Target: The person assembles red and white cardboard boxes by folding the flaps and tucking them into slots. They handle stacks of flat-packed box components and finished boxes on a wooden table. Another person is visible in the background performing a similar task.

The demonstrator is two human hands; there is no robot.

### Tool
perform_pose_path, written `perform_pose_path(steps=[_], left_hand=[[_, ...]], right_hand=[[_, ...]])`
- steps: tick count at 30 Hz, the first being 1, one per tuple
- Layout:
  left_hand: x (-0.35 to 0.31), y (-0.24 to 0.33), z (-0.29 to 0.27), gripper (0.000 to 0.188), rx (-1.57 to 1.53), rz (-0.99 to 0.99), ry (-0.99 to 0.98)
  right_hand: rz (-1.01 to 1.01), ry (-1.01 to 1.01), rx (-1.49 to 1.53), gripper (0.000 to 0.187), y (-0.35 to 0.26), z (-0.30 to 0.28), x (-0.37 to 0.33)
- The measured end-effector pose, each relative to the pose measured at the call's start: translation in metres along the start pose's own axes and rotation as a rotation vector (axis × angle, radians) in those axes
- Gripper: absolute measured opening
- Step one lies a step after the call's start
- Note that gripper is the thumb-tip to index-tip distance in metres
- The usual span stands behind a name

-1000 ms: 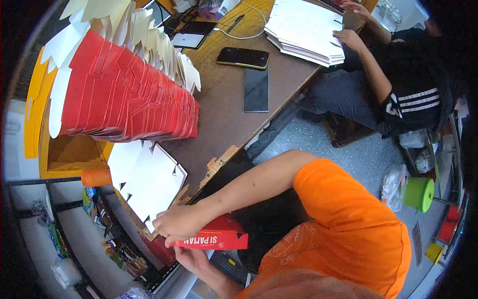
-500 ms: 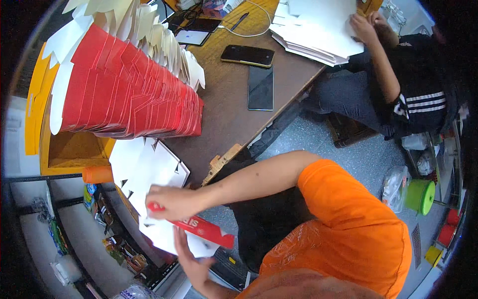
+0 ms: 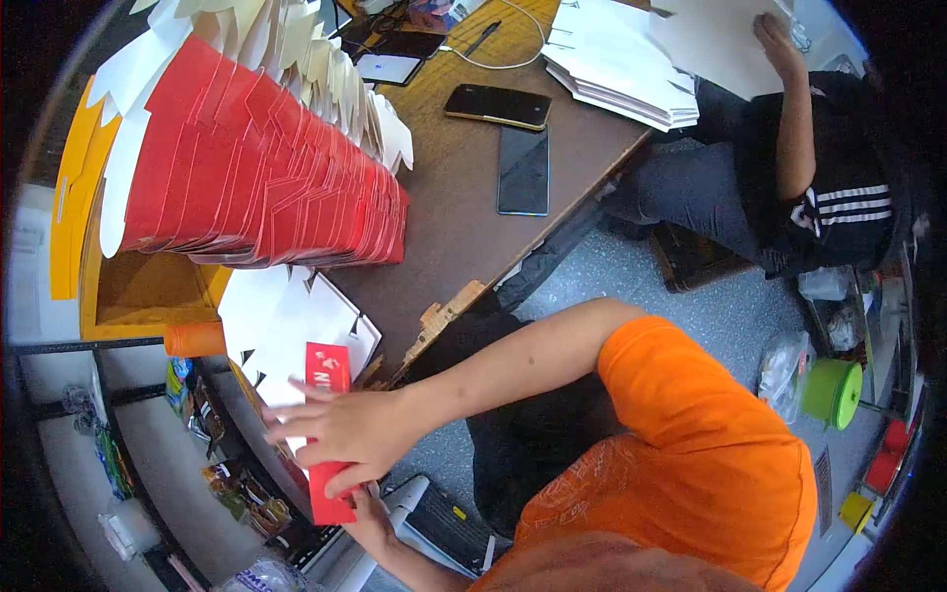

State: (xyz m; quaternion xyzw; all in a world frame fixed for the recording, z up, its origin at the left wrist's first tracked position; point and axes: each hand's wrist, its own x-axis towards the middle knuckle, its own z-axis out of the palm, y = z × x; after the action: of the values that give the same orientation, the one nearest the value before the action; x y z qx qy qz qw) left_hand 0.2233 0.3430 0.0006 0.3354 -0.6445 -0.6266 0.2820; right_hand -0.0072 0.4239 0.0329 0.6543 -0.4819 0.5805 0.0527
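Observation:
A narrow red cardboard strip (image 3: 328,367) with white print stands lengthwise over white die-cut card sheets (image 3: 258,331) at the table's near left corner. Across its middle lies my right hand (image 3: 360,439), fingers spread and slightly blurred. My left hand (image 3: 371,521) grips the strip's lower end from the right side; most of its fingers are hidden behind the card. Just beyond, a tall stack of nested red cardboard pieces (image 3: 266,168) with white and cream flaps leans on the table.
Two phones (image 3: 497,106) lie on the brown table (image 3: 434,212). Across it, a person in dark clothes holds a large white sheet (image 3: 725,44) beside a white stack (image 3: 612,69). An orange container (image 3: 193,340) stands left; a green bin (image 3: 832,393) stands right. Shelves (image 3: 148,434) line the lower left.
The red strip has turned from slanting to nearly upright. My right hand has opened and slid down across it, and my left has moved to its lower end. The other person has lifted a sheet.

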Motion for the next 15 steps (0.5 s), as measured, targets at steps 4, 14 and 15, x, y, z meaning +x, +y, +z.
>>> perform_pose_path(steps=[4, 14, 15], left_hand=[[0.011, -0.026, -0.018, 0.056, -0.397, -0.163, -0.020], [0.001, 0.006, 0.011, 0.050, 0.105, -0.158, 0.161], [0.001, 0.015, 0.019, 0.051, 0.215, -0.130, 0.218]], right_hand=[[-0.040, -0.137, 0.125, 0.024, 0.013, 0.013, -0.002], [-0.006, -0.429, 0.046, 0.024, -0.002, 0.020, -0.026], [-0.011, -0.434, -0.008, 0.023, 0.001, 0.023, -0.030]])
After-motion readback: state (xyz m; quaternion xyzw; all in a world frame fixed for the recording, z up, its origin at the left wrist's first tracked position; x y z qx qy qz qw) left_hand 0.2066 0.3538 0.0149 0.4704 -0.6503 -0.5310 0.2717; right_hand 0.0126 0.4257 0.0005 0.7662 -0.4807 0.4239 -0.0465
